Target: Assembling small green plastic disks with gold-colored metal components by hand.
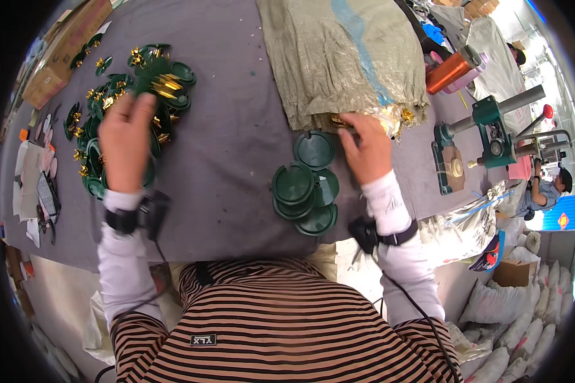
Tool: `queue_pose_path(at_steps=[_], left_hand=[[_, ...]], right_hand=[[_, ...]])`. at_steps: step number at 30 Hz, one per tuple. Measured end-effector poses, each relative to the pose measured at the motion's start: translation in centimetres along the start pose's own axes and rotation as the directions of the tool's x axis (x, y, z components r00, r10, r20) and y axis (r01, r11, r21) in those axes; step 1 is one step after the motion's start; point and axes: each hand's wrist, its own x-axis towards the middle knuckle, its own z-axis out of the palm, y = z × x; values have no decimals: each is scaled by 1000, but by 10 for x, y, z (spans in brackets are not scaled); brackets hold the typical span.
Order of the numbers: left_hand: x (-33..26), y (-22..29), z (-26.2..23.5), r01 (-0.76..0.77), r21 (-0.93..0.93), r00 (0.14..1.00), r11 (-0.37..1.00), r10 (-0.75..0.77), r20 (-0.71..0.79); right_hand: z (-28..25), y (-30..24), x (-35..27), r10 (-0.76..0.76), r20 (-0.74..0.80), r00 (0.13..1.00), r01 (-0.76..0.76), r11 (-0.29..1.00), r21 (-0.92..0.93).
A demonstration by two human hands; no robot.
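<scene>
My left hand (126,140) is over a heap of green discs (92,150) fitted with gold pieces, on the left of the table. It grips a green disc with a gold piece (163,85), blurred by motion. My right hand (367,150) is at the mouth of a woven sack (313,57), with thumb and forefinger round a small gold piece (337,120). More shiny gold pieces (390,118) show at the sack's mouth, partly under clear plastic. Several plain green discs (294,184), each with a notch in its rim, overlap on the cloth left of my right wrist.
A green hand press (492,131) stands on the right, near an orange bottle (450,70). A cardboard box (64,57) lines the far left edge, and flat scraps (32,172) lie below it. White sacks (505,306) are piled on the floor at right. Another person (546,191) sits beyond the press.
</scene>
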Motion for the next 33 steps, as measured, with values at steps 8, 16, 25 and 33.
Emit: queue_pose_path(at_steps=[8, 16, 25, 33], left_hand=[[-49, 17, 32, -353, 13, 914, 936, 341, 221], [-123, 19, 116, -633, -196, 510, 749, 594, 622], [-108, 32, 103, 511, -522, 731, 683, -27, 681], [-130, 38, 108, 505, -610, 772, 610, -4, 635]], right_hand=[[21, 26, 2, 15, 92, 996, 3, 982, -188], [6, 25, -33, 420, 80, 904, -418, 830, 369], [-17, -50, -44, 383, 142, 913, -405, 800, 442], [2, -80, -41, -100, -29, 995, 104, 957, 270]])
